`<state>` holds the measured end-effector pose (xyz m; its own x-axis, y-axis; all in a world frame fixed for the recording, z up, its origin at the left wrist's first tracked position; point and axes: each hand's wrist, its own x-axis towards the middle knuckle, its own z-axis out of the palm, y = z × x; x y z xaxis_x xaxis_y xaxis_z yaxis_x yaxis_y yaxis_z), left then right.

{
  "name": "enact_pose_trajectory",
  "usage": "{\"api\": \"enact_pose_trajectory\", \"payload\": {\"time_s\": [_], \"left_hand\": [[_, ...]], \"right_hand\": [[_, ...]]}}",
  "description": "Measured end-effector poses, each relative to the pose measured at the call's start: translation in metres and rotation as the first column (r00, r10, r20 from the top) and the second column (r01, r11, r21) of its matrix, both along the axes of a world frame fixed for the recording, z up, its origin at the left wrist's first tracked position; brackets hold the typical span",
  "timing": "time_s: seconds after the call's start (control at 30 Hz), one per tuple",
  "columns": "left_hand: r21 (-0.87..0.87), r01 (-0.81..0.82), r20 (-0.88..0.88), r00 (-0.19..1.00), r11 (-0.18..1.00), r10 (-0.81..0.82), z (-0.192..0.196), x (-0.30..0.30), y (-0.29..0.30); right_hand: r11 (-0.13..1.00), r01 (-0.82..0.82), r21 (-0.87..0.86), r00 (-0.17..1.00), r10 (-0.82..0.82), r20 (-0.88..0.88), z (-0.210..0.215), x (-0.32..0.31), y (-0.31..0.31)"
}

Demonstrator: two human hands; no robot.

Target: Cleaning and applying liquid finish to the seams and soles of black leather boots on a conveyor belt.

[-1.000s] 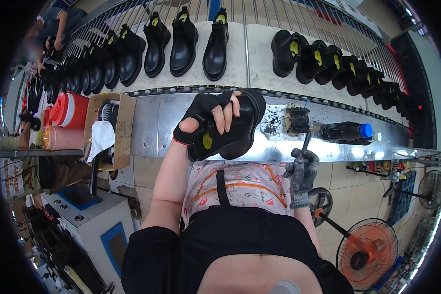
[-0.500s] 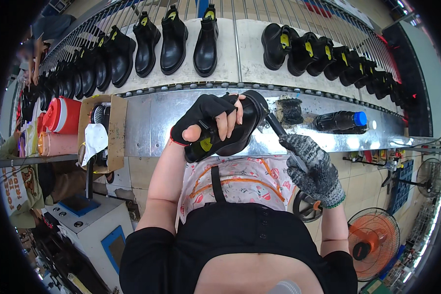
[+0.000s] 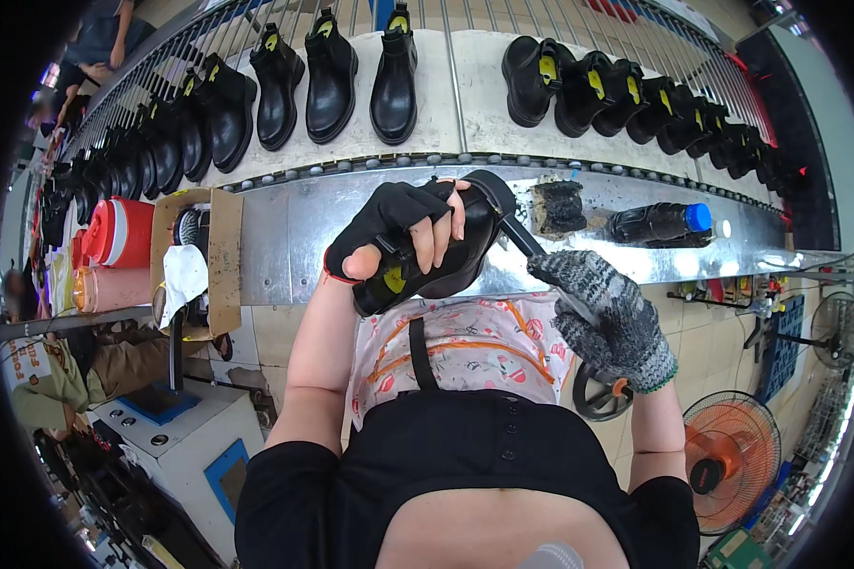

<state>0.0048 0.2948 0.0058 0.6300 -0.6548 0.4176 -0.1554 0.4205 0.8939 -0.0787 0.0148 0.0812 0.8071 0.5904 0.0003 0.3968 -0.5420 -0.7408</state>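
Note:
A black ankle boot (image 3: 460,251) with a yellow-green lining patch lies tilted across my left hand (image 3: 403,228), which wears a black fingerless glove and is closed around it. The boot's toe points up and to the right, its opening toward me. My right hand (image 3: 603,313), in a grey knitted glove, is closed on a dark, narrow tool (image 3: 520,234). The tool's far end meets the boot's sole edge near the toe; its exact kind is hidden by the glove and the black boot.
Beyond the metal bench (image 3: 289,228), black boots (image 3: 328,81) line a conveyor (image 3: 446,85). A black sooty block (image 3: 557,206) and a dark bottle with a blue cap (image 3: 659,223) lie right. A cardboard box (image 3: 223,256) and red jug (image 3: 123,232) stand left. An orange fan (image 3: 731,455) is lower right.
My right hand and the tool have shifted slightly left and up, along the boot's edge. The left hand keeps its hold on the boot with little movement.

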Motion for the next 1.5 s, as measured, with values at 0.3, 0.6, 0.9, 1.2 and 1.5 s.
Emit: {"api": "enact_pose_trajectory", "payload": {"time_s": [0.3,0.6,0.9,1.2,1.5], "left_hand": [[-0.021,0.016,0.023,1.000,1.000,-0.016,-0.004,0.002,0.002],[-0.204,-0.047,-0.010,0.999,0.978,0.046,-0.020,0.019,0.026],[-0.372,-0.093,-0.101,0.993,0.923,0.059,-0.057,0.042,0.076],[-0.424,-0.325,-0.390,0.908,0.845,0.153,-0.083,0.046,0.102],[-0.335,-0.475,-0.580,0.785,0.814,0.220,-0.109,0.057,0.132]], "right_hand": [[0.991,0.045,0.129,0.996,-0.034,-0.084,0.008,0.015,-0.002],[0.946,0.102,0.307,0.983,-0.048,-0.179,-0.029,0.023,0.020],[0.909,0.064,0.411,0.995,-0.028,-0.092,-0.108,0.027,0.055],[0.955,-0.014,0.295,0.985,0.064,-0.160,-0.135,0.026,0.050],[0.920,0.177,0.349,0.878,0.013,-0.479,-0.146,0.008,0.044]]}}
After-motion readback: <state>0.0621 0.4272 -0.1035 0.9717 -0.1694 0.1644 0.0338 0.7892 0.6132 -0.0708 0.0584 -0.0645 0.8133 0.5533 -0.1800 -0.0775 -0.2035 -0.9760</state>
